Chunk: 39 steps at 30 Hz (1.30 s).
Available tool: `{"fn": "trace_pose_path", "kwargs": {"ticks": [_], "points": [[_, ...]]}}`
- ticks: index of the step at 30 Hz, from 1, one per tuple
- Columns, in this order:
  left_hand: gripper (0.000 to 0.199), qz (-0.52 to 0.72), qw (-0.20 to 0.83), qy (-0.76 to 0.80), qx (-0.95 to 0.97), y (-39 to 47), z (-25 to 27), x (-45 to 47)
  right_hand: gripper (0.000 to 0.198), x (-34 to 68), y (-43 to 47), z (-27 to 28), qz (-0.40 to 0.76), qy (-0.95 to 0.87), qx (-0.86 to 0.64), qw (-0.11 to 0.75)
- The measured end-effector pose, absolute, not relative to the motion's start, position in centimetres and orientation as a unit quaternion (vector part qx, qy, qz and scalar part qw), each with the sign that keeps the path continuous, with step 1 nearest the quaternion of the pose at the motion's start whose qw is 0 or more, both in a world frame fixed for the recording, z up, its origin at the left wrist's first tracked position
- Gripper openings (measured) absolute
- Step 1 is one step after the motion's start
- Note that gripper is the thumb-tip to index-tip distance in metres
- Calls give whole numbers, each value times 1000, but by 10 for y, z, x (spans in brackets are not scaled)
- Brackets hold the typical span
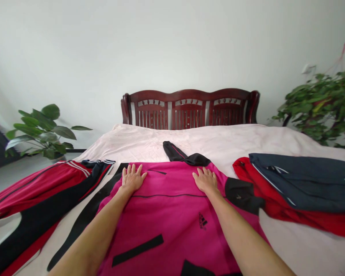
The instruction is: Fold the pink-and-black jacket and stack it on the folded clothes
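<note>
A magenta sports jacket [166, 214] with black trim and a small black logo lies spread out on the bed in front of me. My left hand [133, 178] rests flat on its far left part, fingers spread. On the far right part lies my right hand [206, 179], palm down and fingers apart. One black sleeve [175, 151] sticks out beyond the far edge, bent toward the headboard. Another black section [243, 193] lies to the right of my right hand. Neither hand grips the cloth.
To the left lie red and black garments [50, 195] with white stripes. A folded dark blue garment [307, 182] sits on a red one [313, 222] at the right. Beyond the pale bedsheet [235, 138] stands a wooden headboard [188, 109]. Leafy plants [43, 130] flank the bed.
</note>
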<state>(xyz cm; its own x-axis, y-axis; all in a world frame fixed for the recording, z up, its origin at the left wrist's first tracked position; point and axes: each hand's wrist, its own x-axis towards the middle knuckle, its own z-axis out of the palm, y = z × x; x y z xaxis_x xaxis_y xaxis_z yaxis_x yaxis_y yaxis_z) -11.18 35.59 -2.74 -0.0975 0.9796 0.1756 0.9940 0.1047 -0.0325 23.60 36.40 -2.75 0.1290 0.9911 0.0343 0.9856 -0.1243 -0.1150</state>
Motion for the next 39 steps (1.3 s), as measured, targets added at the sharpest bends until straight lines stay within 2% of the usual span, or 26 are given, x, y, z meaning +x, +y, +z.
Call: {"fn": "trace_pose_path", "kwargs": {"ticks": [9,14,20,25,31,34,39], "points": [[67,-12,65,-746,-663,305,-25,-148,66,255,363,-25,40,-697,-715,28],[67,5,93,-743,-663,279,-31,-153,67,268,355,-27,31,-696,-717,21],[61,-22,111,-742,-660,269,-24,-146,68,290,343,-27,11,-697,-716,29],[49,-100,168,-712,-674,256,-20,-138,66,300,333,-21,-1,-695,-717,47],[53,-112,51,-594,-795,247,-24,-131,47,290,348,4,-5,-668,-738,92],[53,-113,60,-599,-790,247,-27,-129,49,276,370,22,-22,-654,-746,126],[51,-123,81,-592,-793,249,-32,-130,42,247,413,41,-48,-664,-731,151]]}}
